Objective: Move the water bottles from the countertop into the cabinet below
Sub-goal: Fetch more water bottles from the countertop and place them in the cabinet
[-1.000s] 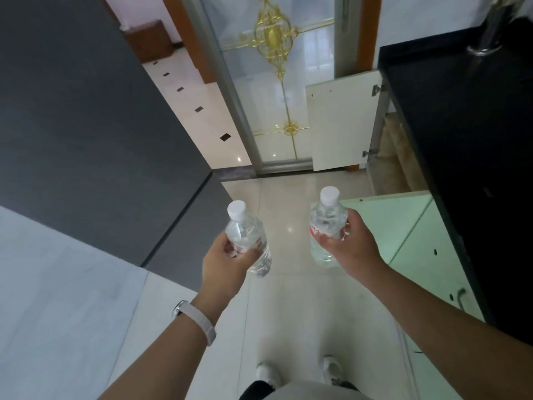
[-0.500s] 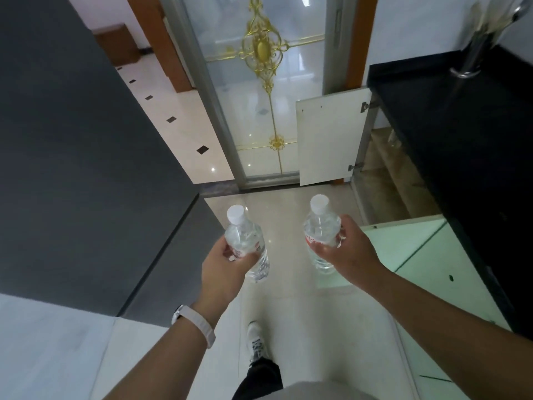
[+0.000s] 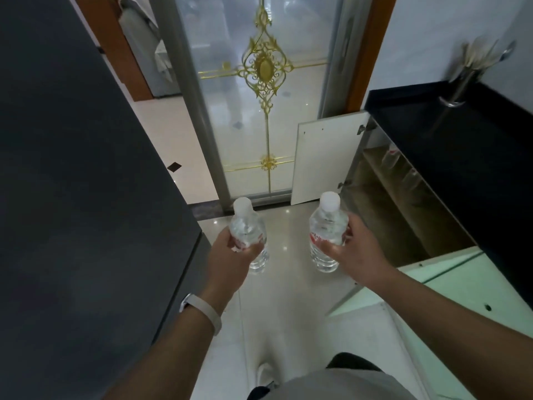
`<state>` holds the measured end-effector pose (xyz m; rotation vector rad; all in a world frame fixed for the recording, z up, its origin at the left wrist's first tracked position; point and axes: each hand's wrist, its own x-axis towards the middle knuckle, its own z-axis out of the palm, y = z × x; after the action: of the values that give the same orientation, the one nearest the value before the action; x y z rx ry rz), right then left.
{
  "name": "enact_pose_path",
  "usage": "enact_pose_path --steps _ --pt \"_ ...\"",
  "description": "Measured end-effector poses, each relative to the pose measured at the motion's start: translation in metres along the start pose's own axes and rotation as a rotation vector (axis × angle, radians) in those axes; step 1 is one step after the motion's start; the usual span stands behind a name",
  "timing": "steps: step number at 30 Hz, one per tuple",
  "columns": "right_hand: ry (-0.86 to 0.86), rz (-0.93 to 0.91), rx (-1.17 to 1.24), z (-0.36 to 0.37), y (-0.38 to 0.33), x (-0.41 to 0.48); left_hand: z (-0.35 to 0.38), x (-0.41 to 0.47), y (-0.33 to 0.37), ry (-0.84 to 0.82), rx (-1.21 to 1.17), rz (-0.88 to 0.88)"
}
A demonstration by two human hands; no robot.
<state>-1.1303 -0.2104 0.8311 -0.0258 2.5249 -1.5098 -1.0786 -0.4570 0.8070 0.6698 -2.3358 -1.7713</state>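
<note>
Cabinet now nearer; left hand fingers still grip left bottle, right hand fingers right bottle.

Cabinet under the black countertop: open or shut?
Open: the white cabinet door stands swung out, and the cabinet interior shows.

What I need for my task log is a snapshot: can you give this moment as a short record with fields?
left hand: grips the left bottle, upright, capped
right hand: grips the right bottle, upright, capped
bottles' place: both held over the floor
cabinet: under the black countertop, its door swung open
cabinet contents: too dim to tell
task state: neither bottle in the cabinet yet
</note>
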Motion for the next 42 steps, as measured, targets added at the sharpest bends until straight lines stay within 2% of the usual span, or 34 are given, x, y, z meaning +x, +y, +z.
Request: enact_pose_path --steps 7,17,21,26,33,42 --pt "0.04 -0.011 0.037 0.006 -0.02 0.042 0.008 0.062 0.008 -0.088 -0.009 -0.005" --pt "0.11 0.095 0.181 0.001 0.007 0.163 0.069 0.174 0.036 -0.171 0.039 -0.009" --pt "0.134 0.109 0.202 -0.023 0.003 0.224 0.109 0.229 0.067 -0.226 0.056 -0.04" --pt "0.232 0.105 0.239 -0.07 0.007 0.288 0.17 0.291 0.112 -0.261 0.065 0.033" --pt "0.36 0.135 0.251 -0.133 0.011 0.329 0.245 0.344 0.15 -0.352 0.102 0.088" --pt "0.584 0.345 0.287 -0.171 0.052 0.36 0.341 0.404 0.171 -0.588 0.278 0.144"
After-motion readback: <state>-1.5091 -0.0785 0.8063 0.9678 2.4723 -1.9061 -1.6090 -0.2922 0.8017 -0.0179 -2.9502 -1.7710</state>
